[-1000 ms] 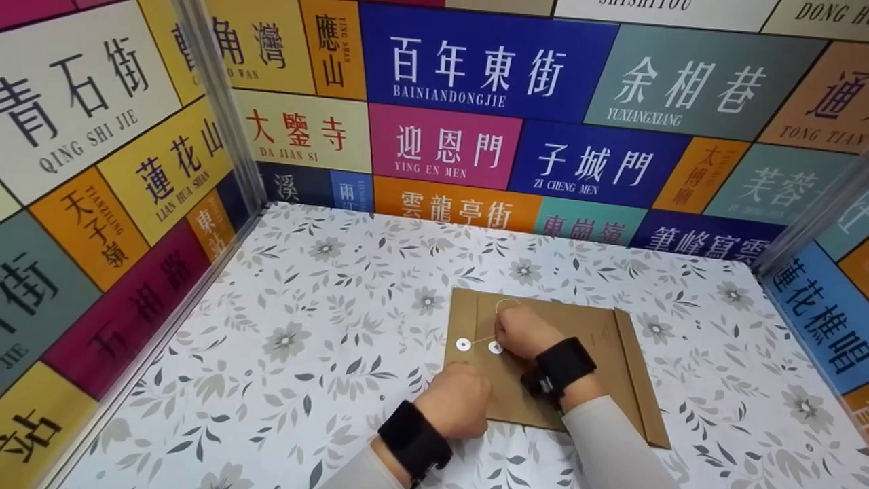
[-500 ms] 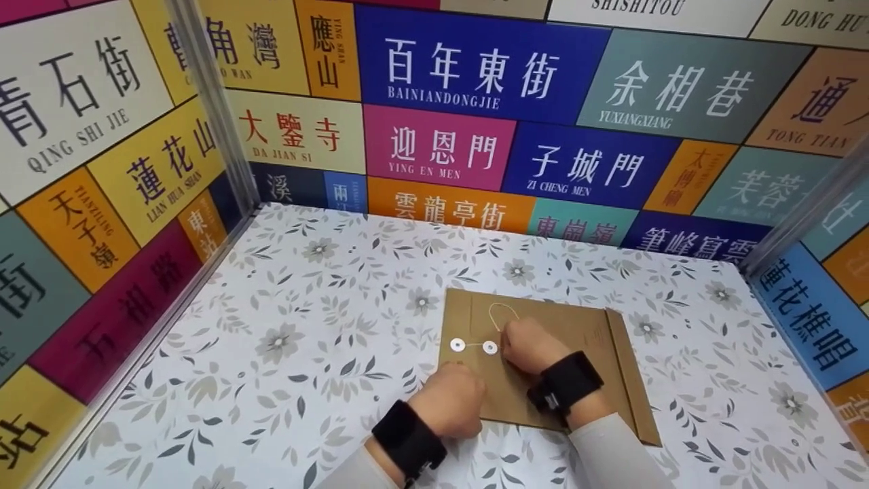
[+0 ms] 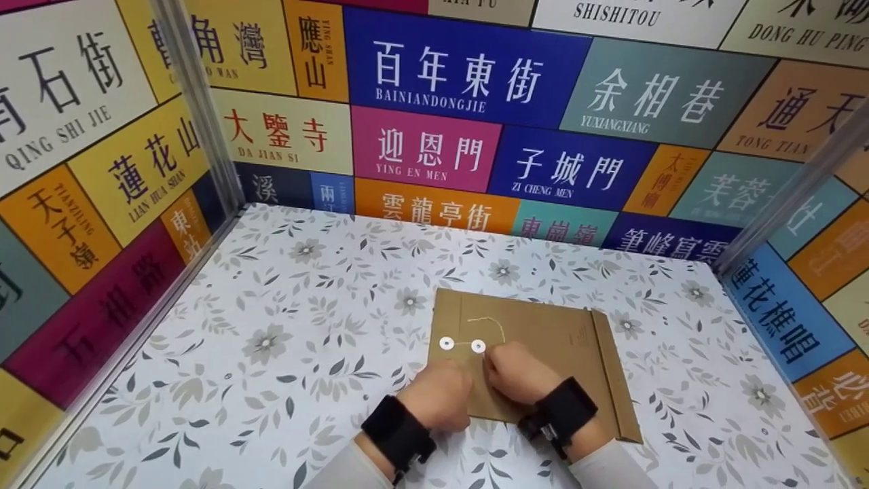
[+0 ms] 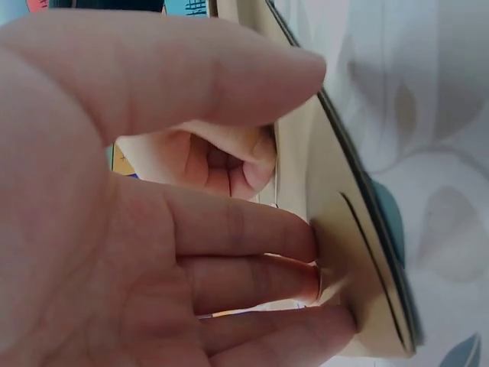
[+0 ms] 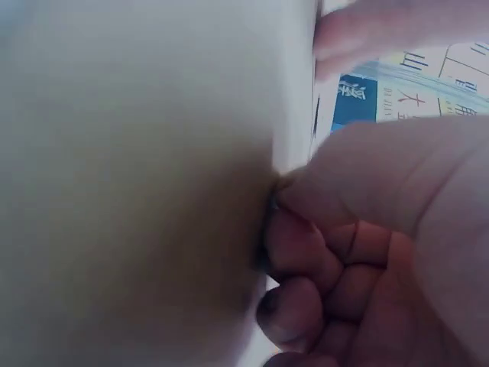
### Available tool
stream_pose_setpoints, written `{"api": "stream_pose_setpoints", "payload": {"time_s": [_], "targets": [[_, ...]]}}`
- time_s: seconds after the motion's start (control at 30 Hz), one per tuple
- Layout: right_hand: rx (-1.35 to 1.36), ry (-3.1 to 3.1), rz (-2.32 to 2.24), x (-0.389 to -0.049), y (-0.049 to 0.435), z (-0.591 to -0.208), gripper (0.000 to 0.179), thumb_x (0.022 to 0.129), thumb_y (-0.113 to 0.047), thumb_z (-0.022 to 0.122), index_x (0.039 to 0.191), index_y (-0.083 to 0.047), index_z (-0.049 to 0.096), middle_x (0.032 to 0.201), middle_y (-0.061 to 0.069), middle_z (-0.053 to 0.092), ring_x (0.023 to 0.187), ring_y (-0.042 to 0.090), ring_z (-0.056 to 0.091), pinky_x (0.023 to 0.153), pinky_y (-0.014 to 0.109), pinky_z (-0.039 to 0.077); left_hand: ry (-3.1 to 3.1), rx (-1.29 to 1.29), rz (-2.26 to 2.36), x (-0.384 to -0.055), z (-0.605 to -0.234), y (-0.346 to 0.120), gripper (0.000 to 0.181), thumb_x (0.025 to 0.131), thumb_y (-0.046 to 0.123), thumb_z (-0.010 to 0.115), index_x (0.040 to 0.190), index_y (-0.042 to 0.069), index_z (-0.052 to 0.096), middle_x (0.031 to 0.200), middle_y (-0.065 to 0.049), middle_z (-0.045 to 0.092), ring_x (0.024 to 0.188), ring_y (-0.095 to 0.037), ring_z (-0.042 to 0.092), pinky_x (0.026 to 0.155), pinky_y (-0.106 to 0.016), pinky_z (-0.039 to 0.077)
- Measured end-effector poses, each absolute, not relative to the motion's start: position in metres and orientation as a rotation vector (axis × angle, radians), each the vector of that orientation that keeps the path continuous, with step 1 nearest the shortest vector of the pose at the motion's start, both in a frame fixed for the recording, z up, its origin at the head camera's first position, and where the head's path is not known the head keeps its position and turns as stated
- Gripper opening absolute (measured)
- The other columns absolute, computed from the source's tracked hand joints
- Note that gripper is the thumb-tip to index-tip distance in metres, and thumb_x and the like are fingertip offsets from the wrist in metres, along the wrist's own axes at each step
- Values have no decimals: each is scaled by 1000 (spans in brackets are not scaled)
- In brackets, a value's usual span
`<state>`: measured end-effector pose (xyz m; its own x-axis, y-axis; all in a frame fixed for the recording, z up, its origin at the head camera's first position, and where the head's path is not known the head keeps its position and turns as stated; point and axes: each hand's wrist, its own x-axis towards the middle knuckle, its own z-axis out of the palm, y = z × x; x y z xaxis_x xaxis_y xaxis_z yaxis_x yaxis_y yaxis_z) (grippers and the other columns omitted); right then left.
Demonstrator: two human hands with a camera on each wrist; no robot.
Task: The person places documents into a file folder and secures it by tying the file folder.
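Note:
A brown kraft-paper document envelope (image 3: 543, 322) lies flat on the table. It has two white round button fasteners, a left one (image 3: 446, 343) and a right one (image 3: 478, 346). A thin pale string (image 3: 503, 330) runs between them, and its loose part curves over the paper beyond the right button. My right hand (image 3: 519, 372) is just right of that button, thumb and forefinger pinching the string; the pinched part is hidden. My left hand (image 3: 438, 397) rests at the envelope's near left corner. In the left wrist view its fingers (image 4: 244, 229) are extended, their tips against the paper.
White cloth with grey leaves and flowers covers the table (image 3: 271, 285). Panels printed with street names, such as a blue panel (image 3: 461, 75), stand at the back and both sides. Each wrist wears a black band (image 3: 397, 435).
My right hand has moved nearer to me, from above the right button to its lower right. The string's loose part now lies in an open curve. My left hand stays at the envelope's corner.

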<state>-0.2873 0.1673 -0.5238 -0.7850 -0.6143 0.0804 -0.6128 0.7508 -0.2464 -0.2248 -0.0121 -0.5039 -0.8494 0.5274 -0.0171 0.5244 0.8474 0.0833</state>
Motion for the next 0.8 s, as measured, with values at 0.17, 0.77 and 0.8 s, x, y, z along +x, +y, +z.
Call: {"api": "stream_pose_setpoints", "payload": {"time_s": [0.17,0.77,0.8], "targets": [[-1020,2834,-561,-280,168,-526,21,87,0,63,72,-14,59,65,-6,51,60,12,48,55,29,43,2962,815,187,-224,-502,-13,20,64,17,82,73,10,66,75,-2,59,73,-18,55,71,-29,53],[-466,2880,-742,-295,227,-499,44,82,-12,85,122,-2,70,115,13,72,106,29,67,94,49,55,2883,718,313,-227,-499,-14,14,69,10,77,71,8,64,79,-5,59,71,-20,56,70,-33,56],[-428,2877,-684,-295,230,-499,58,80,-18,88,131,-1,67,123,17,70,114,33,65,99,52,52,2881,711,320,-227,-499,-14,14,69,10,77,71,8,64,80,-6,60,72,-20,56,71,-33,56]]}}
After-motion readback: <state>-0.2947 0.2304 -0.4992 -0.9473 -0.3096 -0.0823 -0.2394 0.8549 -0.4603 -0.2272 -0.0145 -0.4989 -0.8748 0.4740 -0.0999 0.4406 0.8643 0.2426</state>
